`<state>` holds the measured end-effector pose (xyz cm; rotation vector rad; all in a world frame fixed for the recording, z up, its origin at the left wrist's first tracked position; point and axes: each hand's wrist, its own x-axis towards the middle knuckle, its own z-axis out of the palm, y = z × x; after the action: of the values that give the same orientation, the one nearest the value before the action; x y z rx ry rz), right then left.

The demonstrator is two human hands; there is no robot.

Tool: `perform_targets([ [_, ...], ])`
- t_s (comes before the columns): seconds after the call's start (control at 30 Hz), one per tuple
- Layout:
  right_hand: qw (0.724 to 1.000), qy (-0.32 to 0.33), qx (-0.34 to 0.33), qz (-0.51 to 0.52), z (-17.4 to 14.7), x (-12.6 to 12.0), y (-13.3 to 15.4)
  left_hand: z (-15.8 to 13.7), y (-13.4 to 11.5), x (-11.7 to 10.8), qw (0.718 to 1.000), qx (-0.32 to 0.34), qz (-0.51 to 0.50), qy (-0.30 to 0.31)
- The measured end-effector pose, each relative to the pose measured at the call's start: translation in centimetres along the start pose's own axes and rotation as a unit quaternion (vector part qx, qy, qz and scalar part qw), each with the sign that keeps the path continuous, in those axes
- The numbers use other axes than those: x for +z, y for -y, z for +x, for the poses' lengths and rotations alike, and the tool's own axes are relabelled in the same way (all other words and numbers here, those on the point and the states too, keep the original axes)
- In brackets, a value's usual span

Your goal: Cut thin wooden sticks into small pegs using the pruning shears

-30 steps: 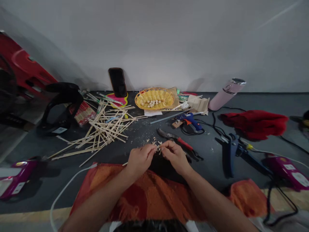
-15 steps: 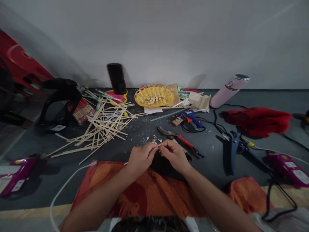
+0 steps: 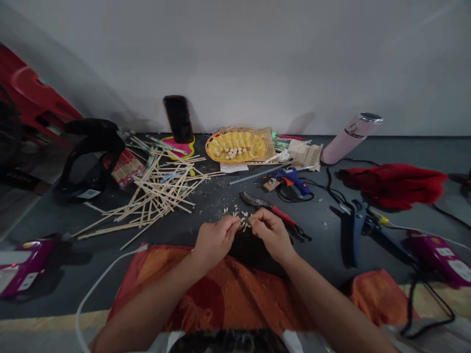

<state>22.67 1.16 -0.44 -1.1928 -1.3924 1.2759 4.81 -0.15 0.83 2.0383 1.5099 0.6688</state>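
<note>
Here, both hands (image 3: 217,238) pinched, anything held too small to tell, near short pale pieces (image 3: 244,214)

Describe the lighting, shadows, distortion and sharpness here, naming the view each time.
Head view: dim light, the wall darkening towards its upper corners; head view: soft wall shadows beside the phone and left of the bottle; head view: the bottle leans outward, probably wide-lens distortion; head view: the small pieces near both hands lack fine detail.
</note>
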Motion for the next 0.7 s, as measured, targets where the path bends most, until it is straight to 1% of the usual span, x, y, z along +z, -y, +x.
perform_targets([
  [0.07, 1.000, -0.007, -0.002, -0.014, -0.06, -0.09, -0.03, 0.06, -0.01, -0.14, 1.000, -0.001, 0.002, -0.001],
  [0.17, 0.995, -0.023, -0.051, -0.081, -0.21, -0.01, -0.13, 0.10, 0.07, -0.14, 1.000, 0.009, 0.028, -0.007],
  [0.27, 0.981, -0.018, -0.114, -0.155, -0.34, 0.19, -0.27, 0.07, 0.29, 0.06, 0.997, 0.034, 0.070, -0.012],
  [0.4, 0.961, -0.007, -0.158, -0.226, -0.41, 0.29, -0.47, -0.07, 0.56, 0.44, 0.992, 0.066, 0.110, -0.012],
  [0.53, 0.942, 0.001, -0.177, -0.284, -0.39, 0.19, -0.55, -0.16, 0.57, 0.60, 0.989, 0.070, 0.127, 0.000],
  [0.7, 0.928, 0.009, -0.173, -0.329, -0.35, 0.18, -0.61, -0.17, 0.48, 0.56, 0.990, 0.061, 0.126, 0.023],
])
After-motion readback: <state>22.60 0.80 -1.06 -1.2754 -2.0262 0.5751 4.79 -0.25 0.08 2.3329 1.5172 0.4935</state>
